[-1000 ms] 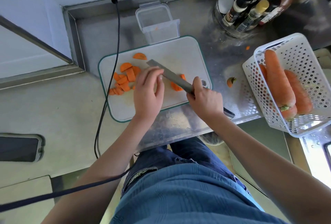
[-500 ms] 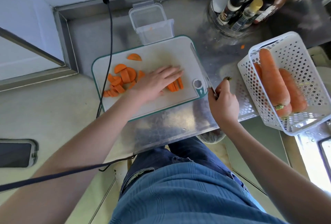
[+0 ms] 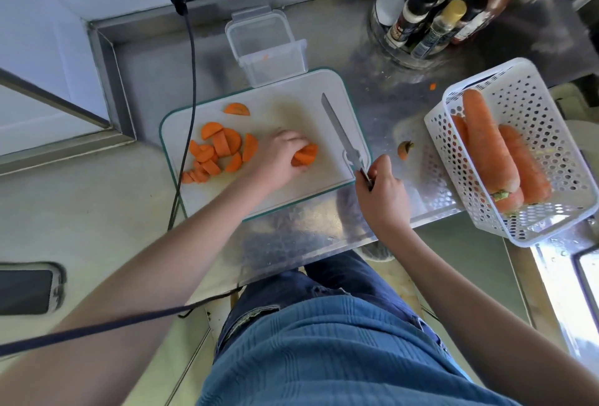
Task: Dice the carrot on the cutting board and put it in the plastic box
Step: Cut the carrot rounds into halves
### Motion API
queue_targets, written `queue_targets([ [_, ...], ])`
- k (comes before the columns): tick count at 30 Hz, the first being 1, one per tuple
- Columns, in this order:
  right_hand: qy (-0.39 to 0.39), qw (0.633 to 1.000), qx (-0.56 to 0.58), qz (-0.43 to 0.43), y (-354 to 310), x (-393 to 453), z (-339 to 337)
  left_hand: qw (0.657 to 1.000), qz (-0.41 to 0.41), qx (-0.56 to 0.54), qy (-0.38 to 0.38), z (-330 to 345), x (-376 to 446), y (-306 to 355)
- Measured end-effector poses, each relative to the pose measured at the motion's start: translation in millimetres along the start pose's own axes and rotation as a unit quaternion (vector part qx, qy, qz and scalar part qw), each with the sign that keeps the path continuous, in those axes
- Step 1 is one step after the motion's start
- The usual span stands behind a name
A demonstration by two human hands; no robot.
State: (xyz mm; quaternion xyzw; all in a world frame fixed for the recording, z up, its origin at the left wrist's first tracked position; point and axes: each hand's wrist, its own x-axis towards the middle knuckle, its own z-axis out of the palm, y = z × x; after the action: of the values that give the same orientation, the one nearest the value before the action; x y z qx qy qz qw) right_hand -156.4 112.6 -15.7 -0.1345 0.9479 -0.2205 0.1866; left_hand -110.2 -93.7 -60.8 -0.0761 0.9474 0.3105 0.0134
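- The carrot is all on the board (image 3: 291,198) now. A loose pile of half-moon slices (image 3: 218,152) sits on the left half, one stray slice (image 3: 237,109) lies further back, and a small stack of slices (image 3: 305,155) is about mid-board.
- Left hand (image 3: 281,156) is on that stack, fingers curled round it and pinching the pieces together. I'd guess it's lining them up for the next cut.
- Right hand (image 3: 381,191) grips the knife (image 3: 340,133) by the handle, just off the board's near-right corner. The blade lies along the right side of the board with its tip pointing far and a bit left, clear of the carrot.
- Handling, my read: raw carrot is stiff, dense and light per slice. The cut faces look moist, so stacked slices can slide on each other. Best to hold the stack on its left side with fingertips tucked back, flat faces down so nothing rolls.
- The stack looks like it runs roughly left to right, rounded edges facing right toward the knife. Can't really tell how many slices are in it, since the hand hides part.
- The box (image 3: 267,49) is just past the board's far edge, open, with only a tiny orange scrap inside. So the filling hasn't really started.
- A basket (image 3: 518,152) of whole carrots sits on the desk (image 3: 308,237) to the right, and a cut-off carrot top (image 3: 405,150) lies between it and the board.
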Motion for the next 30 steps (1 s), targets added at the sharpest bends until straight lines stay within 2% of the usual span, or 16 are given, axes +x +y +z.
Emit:
queue_targets([
  [3,-0.018,1.0,0.013,0.006,-10.7,0.1,3.8,0.99,-0.091,-0.007,0.104,17.1,-28.4,10.3],
  [9,-0.047,0.998,0.051,-0.007,-28.0,-2.3,13.3,0.979,-0.145,-0.053,0.136,38.1,-51.0,29.4],
  [15,-0.061,0.995,0.059,-0.046,-31.1,-10.5,15.9,0.975,-0.14,-0.096,0.141,33.2,-59.3,30.8],
  [24,-0.07,0.994,0.053,-0.06,-39.9,-19.5,17.3,0.977,-0.123,-0.11,0.137,29.8,-55.1,23.3],
  [30,-0.048,0.996,0.069,-0.036,-41.2,-19.1,15.4,0.971,-0.121,-0.127,0.161,30.6,-55.2,22.1],
])
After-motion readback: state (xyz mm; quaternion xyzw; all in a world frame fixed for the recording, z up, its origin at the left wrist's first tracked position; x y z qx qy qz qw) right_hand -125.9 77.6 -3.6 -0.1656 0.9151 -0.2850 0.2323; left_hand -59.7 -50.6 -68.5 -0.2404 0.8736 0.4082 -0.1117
